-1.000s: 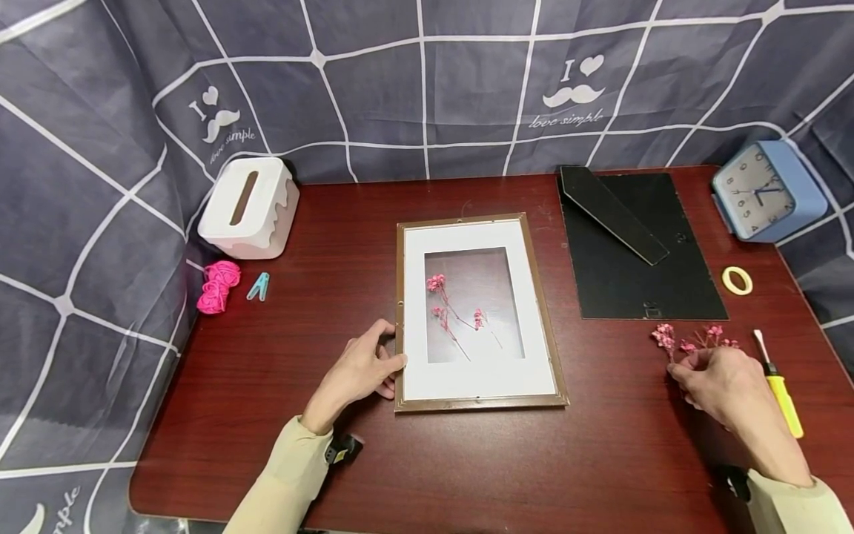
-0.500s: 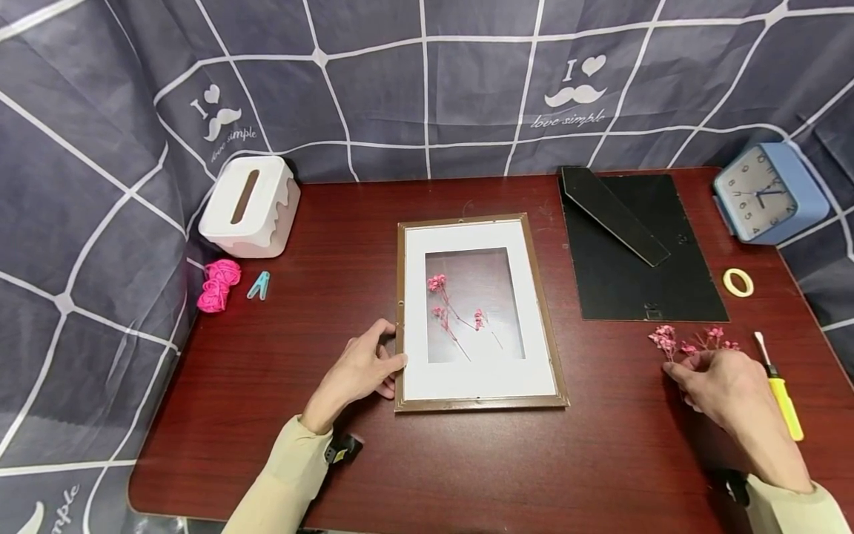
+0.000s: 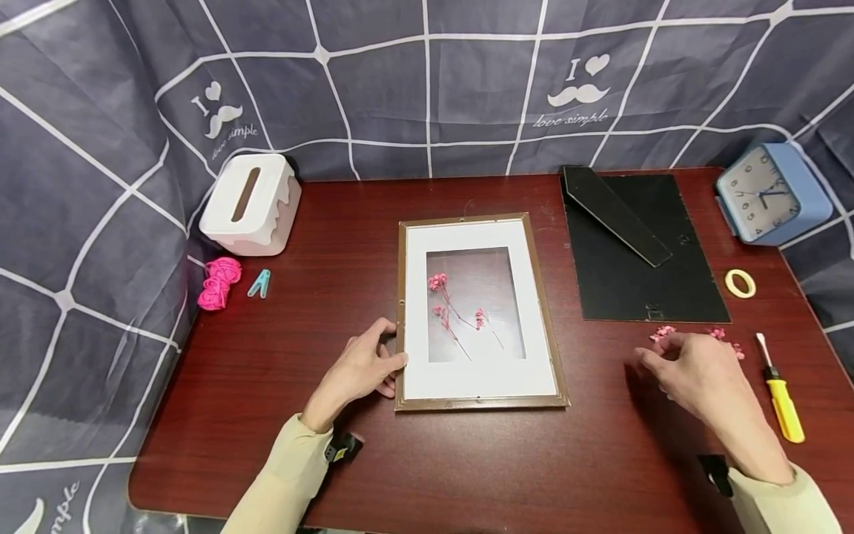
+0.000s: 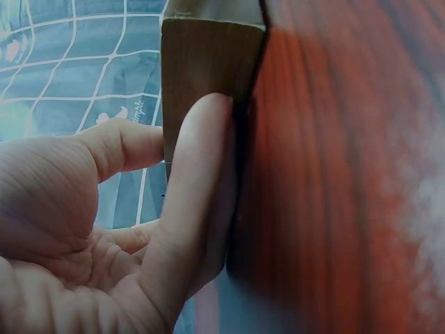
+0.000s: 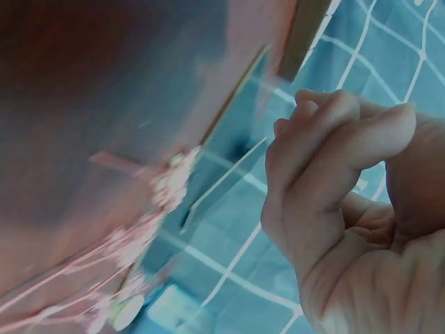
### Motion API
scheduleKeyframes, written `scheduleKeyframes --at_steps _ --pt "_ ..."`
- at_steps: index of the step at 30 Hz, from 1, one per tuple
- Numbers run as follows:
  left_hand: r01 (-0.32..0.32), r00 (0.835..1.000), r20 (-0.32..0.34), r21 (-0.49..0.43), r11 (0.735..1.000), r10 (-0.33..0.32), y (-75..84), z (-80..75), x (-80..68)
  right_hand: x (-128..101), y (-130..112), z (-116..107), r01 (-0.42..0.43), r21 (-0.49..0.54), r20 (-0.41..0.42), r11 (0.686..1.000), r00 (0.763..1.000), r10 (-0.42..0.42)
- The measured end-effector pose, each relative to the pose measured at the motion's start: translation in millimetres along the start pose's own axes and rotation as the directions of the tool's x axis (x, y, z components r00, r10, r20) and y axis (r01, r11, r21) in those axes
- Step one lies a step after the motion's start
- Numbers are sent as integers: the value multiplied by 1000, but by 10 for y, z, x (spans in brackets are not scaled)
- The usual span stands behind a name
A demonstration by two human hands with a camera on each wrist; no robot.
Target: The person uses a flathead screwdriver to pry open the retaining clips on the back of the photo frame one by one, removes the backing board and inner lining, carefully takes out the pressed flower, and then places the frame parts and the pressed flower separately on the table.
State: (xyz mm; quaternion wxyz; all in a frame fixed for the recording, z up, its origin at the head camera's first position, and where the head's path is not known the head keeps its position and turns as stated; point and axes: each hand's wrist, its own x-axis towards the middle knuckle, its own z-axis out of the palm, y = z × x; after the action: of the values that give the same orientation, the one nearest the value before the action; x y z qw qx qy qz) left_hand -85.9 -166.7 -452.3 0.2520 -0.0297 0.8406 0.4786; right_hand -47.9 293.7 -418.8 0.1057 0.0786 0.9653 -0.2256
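Here the left hand (image 3: 356, 368) presses its fingers against the left edge of the picture frame (image 3: 477, 311) at mid-worktop (image 3: 333, 222). The right hand (image 3: 694, 367), fingers curled together and seemingly empty, hovers over the pink dried flowers (image 3: 723, 340) below the black backing board (image 3: 640, 256).

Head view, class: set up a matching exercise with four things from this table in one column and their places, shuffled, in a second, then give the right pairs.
Things:
1. tissue box
2. alarm clock
3. screwdriver
4. picture frame

Places:
A. middle of the table, left hand touching its edge
B. far left corner
C. far right corner
D. near right edge, beside the right hand

Pairs: 1-B, 2-C, 3-D, 4-A
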Motion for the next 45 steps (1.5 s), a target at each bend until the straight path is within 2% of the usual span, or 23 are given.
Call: scheduleKeyframes --at_steps 10,15,21,24,32,38,43,45 --pt "-8 1000 6 -5 1000 8 -25 -2 6 126 -541 88 158 29 -31 987 987 -157" --pt "-17 1000 13 2 1000 17 -26 -8 13 223 -834 143 255 35 -17 966 967 -254" --pt "-16 1000 6 3 1000 16 -9 -13 8 353 -1214 196 372 30 -15 928 928 -372" --pt "-6 1000 6 -5 1000 6 -1 -11 11 426 -1403 240 404 31 -1 914 915 -404" --pt "-4 1000 5 -8 1000 4 -14 -12 37 677 -1832 426 447 74 110 891 885 -453" --pt "-1 1000 7 -10 1000 1 -6 -23 34 851 -2070 573 497 55 144 866 854 -500" --pt "1 1000 5 -3 1000 -1 9 -16 20 1000 -2187 714 489 68 216 869 843 -492" --pt "4 1000 8 -1 1000 -4 10 -10 11 1110 -2164 851 482 67 237 874 843 -483"
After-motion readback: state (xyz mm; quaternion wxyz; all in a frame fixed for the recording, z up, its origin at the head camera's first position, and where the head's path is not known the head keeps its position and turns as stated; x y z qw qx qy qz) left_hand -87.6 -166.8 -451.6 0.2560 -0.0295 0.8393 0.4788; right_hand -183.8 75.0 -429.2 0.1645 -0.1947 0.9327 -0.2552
